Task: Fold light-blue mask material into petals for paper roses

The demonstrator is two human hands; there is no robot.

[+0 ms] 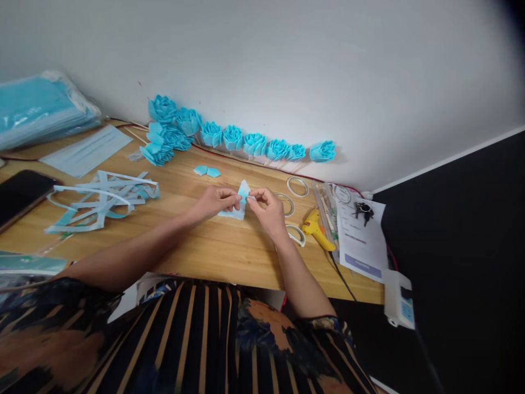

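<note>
Between my two hands is a small light-blue fabric piece, its pointed tip upward. My left hand pinches its left side, and my right hand pinches it from the right, fingertips nearly meeting. Below my fingers lies a pale blue-white fabric piece on the table, partly hidden by the hands. Farther back are two small blue petal-shaped pieces. Along the wall runs a row of blue fabric flowers on thin sticks.
Tape rolls and a yellow glue gun with a cable are right. Keys rest on a printed paper. At left are cut fabric strips, a phone, a flat mask sheet and a bagged mask stack.
</note>
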